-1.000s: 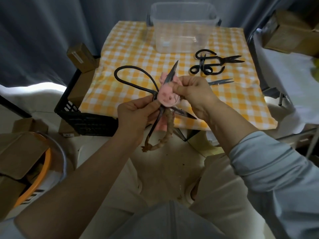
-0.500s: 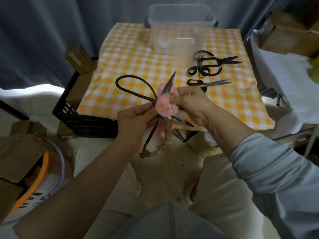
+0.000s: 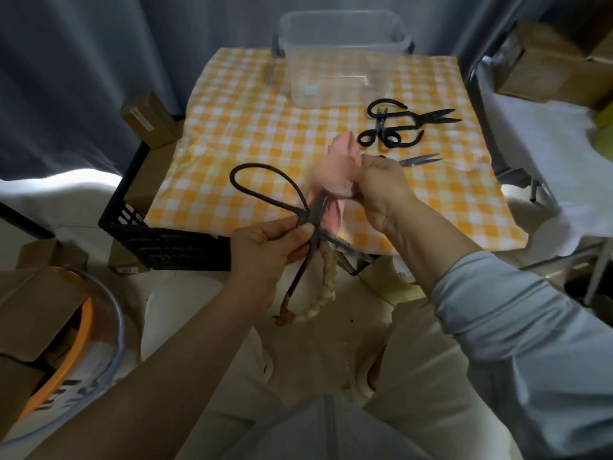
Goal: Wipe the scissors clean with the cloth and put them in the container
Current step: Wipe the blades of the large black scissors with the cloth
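Head view: wiping step. Left hand grips the large scissors near the pivot; right hand clenches the pink cloth round one blade. I judge the other blade comes next, then the container.

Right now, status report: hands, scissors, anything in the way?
Left hand grips the big scissors near the pivot. Right hand holds pink cloth over one blade. Other scissors lie beside the path to the container.

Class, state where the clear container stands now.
In the head view, the clear container stands at the far edge, centre, of the checked tablecloth, behind the loose scissors.
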Available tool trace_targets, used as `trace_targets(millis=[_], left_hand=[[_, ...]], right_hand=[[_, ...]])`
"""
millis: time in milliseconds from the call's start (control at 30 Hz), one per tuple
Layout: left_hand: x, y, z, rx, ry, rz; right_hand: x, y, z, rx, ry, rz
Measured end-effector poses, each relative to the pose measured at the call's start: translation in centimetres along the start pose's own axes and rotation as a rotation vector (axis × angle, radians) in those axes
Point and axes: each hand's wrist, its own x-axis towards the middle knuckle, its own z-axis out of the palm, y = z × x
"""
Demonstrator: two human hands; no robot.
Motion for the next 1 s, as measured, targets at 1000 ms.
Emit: trace_targets(millis=[1000], left_hand=[[0.2, -0.2, -0.2, -0.087, 0.009, -0.111]], right_hand=[[-0.4, 1.5, 0.0, 0.302, -0.115, 0.135]])
